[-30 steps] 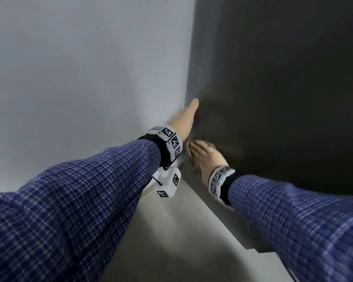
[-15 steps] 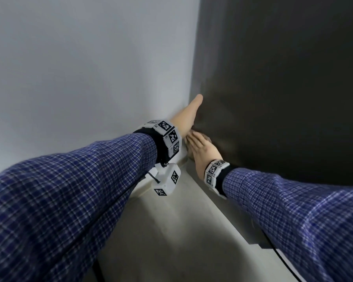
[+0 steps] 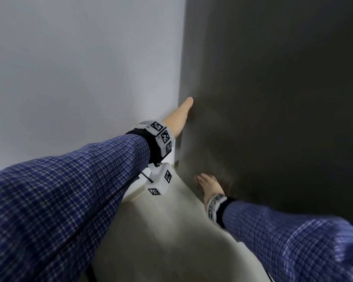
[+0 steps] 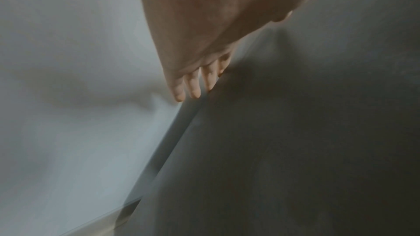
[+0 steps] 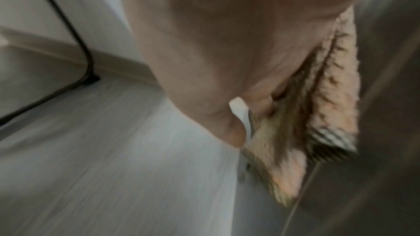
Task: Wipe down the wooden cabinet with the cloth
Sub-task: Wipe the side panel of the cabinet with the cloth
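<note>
The wooden cabinet (image 3: 273, 98) shows as a tall dark panel on the right, meeting the white wall at its left edge. My left hand (image 3: 181, 117) lies flat on that edge with straight fingers (image 4: 193, 87) and holds nothing. Lower down, close to the floor, my right hand (image 3: 207, 185) presses the cloth against the panel. The fluffy beige cloth (image 5: 329, 96) is folded between my palm (image 5: 216, 60) and the cabinet (image 5: 386, 96). In the head view the cloth is hidden under the hand. The right wrist view is blurred by motion.
A white wall (image 3: 80, 68) fills the left side, tight against the cabinet's edge. Pale floor (image 3: 171, 231) runs below both arms. A black bent leg or cable (image 5: 75, 30) stands on the floor by the baseboard (image 5: 56, 47).
My right hand has slid the cloth down the panel, from beside the left wrist to near the floor. The left hand has stayed on the cabinet's edge.
</note>
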Demonstrator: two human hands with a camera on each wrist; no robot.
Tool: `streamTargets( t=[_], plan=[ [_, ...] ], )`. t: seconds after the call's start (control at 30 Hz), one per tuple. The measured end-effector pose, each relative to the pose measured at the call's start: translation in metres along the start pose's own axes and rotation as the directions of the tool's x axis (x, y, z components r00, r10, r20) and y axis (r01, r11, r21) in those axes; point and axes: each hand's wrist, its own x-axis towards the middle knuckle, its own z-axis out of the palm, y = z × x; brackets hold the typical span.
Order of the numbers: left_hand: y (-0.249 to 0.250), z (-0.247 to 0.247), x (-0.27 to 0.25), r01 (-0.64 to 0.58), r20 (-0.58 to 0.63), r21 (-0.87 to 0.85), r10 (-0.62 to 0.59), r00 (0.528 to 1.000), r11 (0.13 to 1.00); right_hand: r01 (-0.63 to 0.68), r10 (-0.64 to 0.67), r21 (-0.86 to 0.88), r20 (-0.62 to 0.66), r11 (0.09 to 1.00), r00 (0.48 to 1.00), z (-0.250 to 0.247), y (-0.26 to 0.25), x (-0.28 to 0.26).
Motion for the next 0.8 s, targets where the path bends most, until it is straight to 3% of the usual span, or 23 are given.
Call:
streamTargets(
  t=[0.07,0.13,0.23,0.27,0.33,0.4,0.43,0.47,0.5,0.53,0.57,0.63,0.7,0.73,0.8],
  plan=[
    [0.016,0.001,-0.006,-0.027,-0.042,-0.026,0.026,0.999,0.999,-0.153,0.147,-0.066,-0.085,0.986,0.985,-0.058,0.023,-0.007],
    [0.029,0.001,-0.009,-0.028,-0.057,-0.021,0.027,0.998,0.999,-0.221,0.191,-0.146,-0.197,0.964,0.962,-0.101,0.044,-0.025],
    [0.036,0.002,-0.012,-0.038,-0.052,0.022,0.039,0.998,0.999,-0.239,0.213,-0.119,-0.201,0.964,0.956,-0.115,0.054,-0.053],
    [0.036,0.002,-0.014,-0.044,-0.038,0.032,0.046,0.998,0.998,-0.215,0.2,-0.128,-0.121,0.968,0.972,-0.1,0.048,-0.061],
    [0.035,0.002,-0.017,-0.045,-0.023,0.054,0.047,0.999,0.998,-0.042,0.043,-0.01,0.11,0.999,0.993,-0.053,0.034,-0.088],
    [0.033,0.002,-0.02,-0.055,-0.031,0.071,0.057,0.998,0.996,-0.05,0.015,0.147,0.233,0.988,0.972,-0.008,0.021,-0.121],
    [0.033,0.001,-0.023,-0.067,-0.031,0.081,0.069,0.997,0.995,-0.137,0.052,0.226,0.348,0.964,0.936,0.0,0.015,-0.139],
    [0.031,0.0,-0.023,-0.074,-0.022,0.092,0.076,0.997,0.993,-0.186,0.109,0.191,0.355,0.964,0.929,0.008,0.012,-0.147],
    [0.029,-0.002,-0.024,-0.073,-0.011,0.11,0.075,0.997,0.991,-0.101,0.061,0.102,0.333,0.99,0.941,0.004,0.013,-0.152],
    [0.028,-0.003,-0.024,-0.067,-0.005,0.121,0.068,0.998,0.99,0.014,-0.032,0.044,0.416,0.999,0.909,-0.005,0.013,-0.155],
    [0.029,-0.003,-0.024,-0.06,-0.008,0.134,0.062,0.998,0.989,0.089,-0.084,0.002,0.363,0.996,0.928,-0.018,0.017,-0.16],
    [0.034,0.0,-0.028,-0.061,-0.03,0.161,0.067,0.997,0.985,-0.069,0.06,0.038,0.201,0.997,0.978,-0.058,0.036,-0.155],
    [0.037,0.004,-0.028,-0.061,-0.072,0.181,0.075,0.995,0.982,-0.165,0.163,-0.13,-0.021,0.978,0.986,-0.1,0.056,-0.146],
    [0.035,0.006,-0.026,-0.061,-0.092,0.175,0.078,0.993,0.983,-0.165,0.147,-0.201,-0.098,0.966,0.984,-0.12,0.065,-0.147],
    [0.031,0.008,-0.023,-0.071,-0.118,0.166,0.092,0.989,0.984,-0.189,0.162,-0.264,-0.122,0.946,0.979,-0.134,0.072,-0.155]
  ],
)
